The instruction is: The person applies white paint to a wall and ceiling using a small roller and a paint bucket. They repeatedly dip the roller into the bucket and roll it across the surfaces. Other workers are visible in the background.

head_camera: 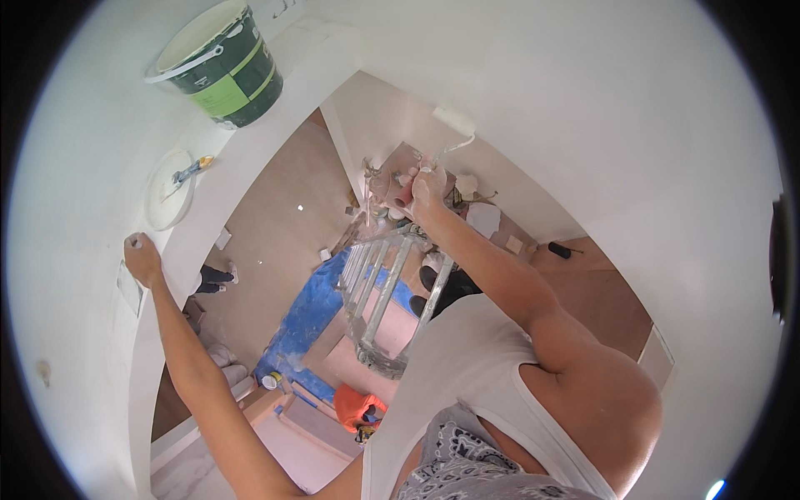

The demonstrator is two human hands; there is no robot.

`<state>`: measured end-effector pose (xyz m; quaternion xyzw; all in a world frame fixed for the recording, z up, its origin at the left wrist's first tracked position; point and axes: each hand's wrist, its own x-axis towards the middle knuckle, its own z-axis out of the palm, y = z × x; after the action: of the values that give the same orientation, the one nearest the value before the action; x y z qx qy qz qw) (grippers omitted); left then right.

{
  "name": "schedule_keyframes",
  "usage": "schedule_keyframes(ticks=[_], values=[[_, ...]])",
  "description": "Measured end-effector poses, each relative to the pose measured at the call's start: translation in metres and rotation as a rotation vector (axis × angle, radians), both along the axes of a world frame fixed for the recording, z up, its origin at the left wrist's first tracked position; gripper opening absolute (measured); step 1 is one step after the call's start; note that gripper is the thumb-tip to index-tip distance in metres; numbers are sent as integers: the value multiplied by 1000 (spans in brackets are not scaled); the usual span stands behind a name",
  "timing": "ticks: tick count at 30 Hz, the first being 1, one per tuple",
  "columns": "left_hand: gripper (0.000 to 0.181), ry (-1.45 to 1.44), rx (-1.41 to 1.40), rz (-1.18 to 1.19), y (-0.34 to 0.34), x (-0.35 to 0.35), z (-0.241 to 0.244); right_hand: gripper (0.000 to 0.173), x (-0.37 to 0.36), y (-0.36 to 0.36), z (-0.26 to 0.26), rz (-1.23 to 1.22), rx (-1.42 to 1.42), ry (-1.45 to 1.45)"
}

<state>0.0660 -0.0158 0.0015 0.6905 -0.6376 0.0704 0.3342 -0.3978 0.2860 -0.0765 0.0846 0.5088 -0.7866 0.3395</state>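
Observation:
My right hand (428, 190) is closed round the red handle of a small paint roller (455, 122). Its pale sleeve is up against or close to the white wall; whether it touches is unclear. My left hand (142, 257) rests on the white ledge (250, 162) as a loose fist, with no tool seen in it. Just beyond that hand lies a round, pale plastic lid (169, 190), and a paint-smeared brush (190, 172) lies across its rim. Farther along the ledge stands a dark green plastic bucket (240, 81) with a white handle.
Below me is a metal ladder (384, 294) with paint-spattered parts. Blue sheeting (306, 319) covers some of the floor far down. A person in orange (356, 406) is low at the bottom, another's legs (215, 279) show at left. Buckets and clutter lie beneath my right hand.

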Motion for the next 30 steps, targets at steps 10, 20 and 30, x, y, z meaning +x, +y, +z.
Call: schedule_keyframes(ticks=[10,20,30], values=[[37,9,-14,-12,1,0,-3,17,6,15,60,-25,-281,392],[33,27,-65,-33,-1,4,-4,38,-63,2,168,-43,-312,790],[36,66,-51,-32,9,-5,1,41,-115,0,281,-58,-463,1059]])
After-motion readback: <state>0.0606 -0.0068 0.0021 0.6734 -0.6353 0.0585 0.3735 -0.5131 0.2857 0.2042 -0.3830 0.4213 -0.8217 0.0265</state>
